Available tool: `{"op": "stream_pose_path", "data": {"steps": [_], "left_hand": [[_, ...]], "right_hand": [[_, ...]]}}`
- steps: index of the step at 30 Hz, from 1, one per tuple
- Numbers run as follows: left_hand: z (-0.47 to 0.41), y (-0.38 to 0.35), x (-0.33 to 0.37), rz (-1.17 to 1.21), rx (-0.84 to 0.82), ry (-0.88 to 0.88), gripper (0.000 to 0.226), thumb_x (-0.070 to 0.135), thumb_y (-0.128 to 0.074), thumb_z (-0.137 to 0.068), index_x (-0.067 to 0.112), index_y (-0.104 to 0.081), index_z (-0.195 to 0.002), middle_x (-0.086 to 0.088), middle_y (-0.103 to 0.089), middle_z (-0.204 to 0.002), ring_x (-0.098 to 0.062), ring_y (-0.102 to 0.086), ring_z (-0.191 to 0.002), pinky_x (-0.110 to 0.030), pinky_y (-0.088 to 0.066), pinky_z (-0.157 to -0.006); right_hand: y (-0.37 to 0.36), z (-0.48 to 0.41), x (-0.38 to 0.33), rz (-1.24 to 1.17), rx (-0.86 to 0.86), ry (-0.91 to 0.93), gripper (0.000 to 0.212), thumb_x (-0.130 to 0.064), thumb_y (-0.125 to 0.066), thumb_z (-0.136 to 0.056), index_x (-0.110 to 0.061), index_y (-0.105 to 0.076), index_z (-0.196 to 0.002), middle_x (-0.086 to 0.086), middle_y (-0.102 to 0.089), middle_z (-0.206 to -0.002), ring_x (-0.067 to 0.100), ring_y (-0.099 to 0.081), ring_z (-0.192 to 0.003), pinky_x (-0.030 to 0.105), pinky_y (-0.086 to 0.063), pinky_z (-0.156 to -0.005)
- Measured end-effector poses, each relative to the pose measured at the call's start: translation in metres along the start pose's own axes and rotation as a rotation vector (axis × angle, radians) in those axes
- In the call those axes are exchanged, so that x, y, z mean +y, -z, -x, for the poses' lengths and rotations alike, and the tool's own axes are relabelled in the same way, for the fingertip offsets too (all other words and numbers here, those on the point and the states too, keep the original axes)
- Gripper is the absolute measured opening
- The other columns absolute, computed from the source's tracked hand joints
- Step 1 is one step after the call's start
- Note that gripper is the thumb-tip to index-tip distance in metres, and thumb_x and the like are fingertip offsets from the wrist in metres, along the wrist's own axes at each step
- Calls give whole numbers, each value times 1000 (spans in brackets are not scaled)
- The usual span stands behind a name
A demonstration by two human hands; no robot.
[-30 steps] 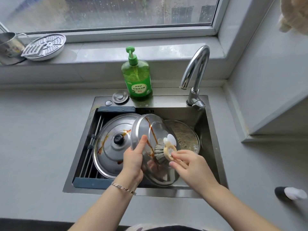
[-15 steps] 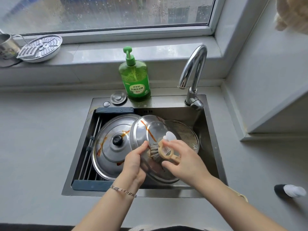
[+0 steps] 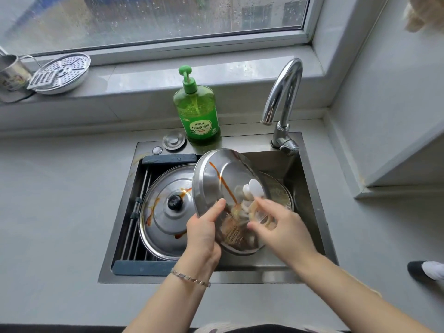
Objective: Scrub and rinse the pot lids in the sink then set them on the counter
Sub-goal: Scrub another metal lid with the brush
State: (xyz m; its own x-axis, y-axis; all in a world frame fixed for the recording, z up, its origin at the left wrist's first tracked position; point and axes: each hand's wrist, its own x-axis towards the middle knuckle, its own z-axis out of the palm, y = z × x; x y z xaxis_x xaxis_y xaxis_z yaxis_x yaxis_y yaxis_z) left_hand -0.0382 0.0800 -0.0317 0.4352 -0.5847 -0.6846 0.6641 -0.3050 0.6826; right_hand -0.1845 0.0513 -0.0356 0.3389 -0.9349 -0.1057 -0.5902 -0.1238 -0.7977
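Lid (image 3: pixel 224 175) tilts, rim pinched by left hand (image 3: pixel 204 236); right hand (image 3: pixel 286 234) grips blurred brush (image 3: pixel 240 211) against it.

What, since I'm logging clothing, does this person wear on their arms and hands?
No sleeves or gloves show: both forearms are bare. A thin silver link bracelet circles the wrist of the left hand. The right hand shows nothing worn, though it is blurred.

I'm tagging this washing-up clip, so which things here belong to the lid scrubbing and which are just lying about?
In the job: left hand gripping the tilted lid; right hand holding the scrub brush against it; stained knobbed lid in the sink; faucet; soap bottle.
Lying about: steamer plate and metal cup on the sill; drain plug.
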Motion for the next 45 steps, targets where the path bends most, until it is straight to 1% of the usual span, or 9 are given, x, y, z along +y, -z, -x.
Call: {"op": "stream_pose_path", "data": {"steps": [8, 12, 16, 21, 25, 29, 34, 39, 45], "left_hand": [[7, -3, -1, 18, 87, 45, 39, 14, -75, -77, -3, -62, -110, -21, -69, -103, -34, -67, -93, -46, -55, -82], [8, -2, 1, 55, 91, 70, 56, 20, -80, -67, -3, -61, -114, -21, -69, -102, -33, -68, -89, -48, -56, -79], [9, 0, 2, 102, 57, 105, 81, 32, -83, -48, 1, -60, -119, -20, -69, -107, -35, -67, -96, -56, -52, -85], [10, 1, 6, 123, 2, 161, 61, 30, -76, -64, 2, -62, -116, -20, -68, -109, -33, -67, -94, -47, -55, -79], [9, 0, 4, 166, -57, 177, 28, 26, -62, -85, 3, -67, -100, -18, -71, -96, -29, -70, -77, -43, -59, -61], [8, -1, 5, 160, -103, 217, 25, 27, -61, -86, 4, -68, -87, -16, -71, -82, -27, -69, -64, -43, -57, -57], [7, 3, 7, 214, -93, 178, 27, 24, -60, -86, 6, -65, -104, -19, -68, -106, -33, -66, -93, -52, -51, -84], [5, 2, 11, 242, -94, 206, 30, 31, -59, -86, 6, -64, -103, -19, -67, -107, -34, -63, -89, -47, -50, -77], [3, 6, 13, 312, -101, 166, 27, 29, -58, -88, 8, -63, -103, -20, -64, -116, -40, -58, -109, -62, -36, -100]], "right_hand": [[-1, 0, 1, -42, -25, -18, 56, -30, -70, -80, -26, -51, -132, -10, -59, -126, 10, -54, -116, 30, -47, -98], [-9, 22, -20, 70, -189, 236, 60, -45, -62, -76, -34, -47, -134, -18, -50, -134, 2, -46, -123, 22, -40, -100], [7, -7, -1, -30, -17, -31, 52, -28, -69, -81, -24, -53, -131, -7, -62, -119, 12, -57, -109, 26, -45, -92], [-3, 26, -15, 92, -129, 287, 57, -44, -63, -76, -32, -52, -131, -17, -56, -127, 4, -48, -115, 24, -48, -89], [17, -10, 11, -61, 6, -75, 53, -27, -71, -80, -24, -54, -130, -8, -63, -116, 10, -57, -104, 24, -45, -89], [5, 22, -14, 84, -135, 272, 57, -44, -62, -76, -31, -52, -131, -14, -58, -126, 11, -58, -109, 33, -52, -89], [23, -12, 15, 20, -10, -72, 53, -30, -68, -82, -25, -51, -132, -7, -61, -124, 13, -56, -108, 28, -44, -90], [3, 28, -6, 115, -120, 292, 55, -46, -62, -77, -33, -53, -130, -19, -56, -126, 6, -55, -113, 27, -49, -88], [13, 7, 15, 15, -13, 46, 55, -28, -70, -81, -26, -51, -132, -21, -55, -118, 4, -53, -112, 21, -42, -90]]}}
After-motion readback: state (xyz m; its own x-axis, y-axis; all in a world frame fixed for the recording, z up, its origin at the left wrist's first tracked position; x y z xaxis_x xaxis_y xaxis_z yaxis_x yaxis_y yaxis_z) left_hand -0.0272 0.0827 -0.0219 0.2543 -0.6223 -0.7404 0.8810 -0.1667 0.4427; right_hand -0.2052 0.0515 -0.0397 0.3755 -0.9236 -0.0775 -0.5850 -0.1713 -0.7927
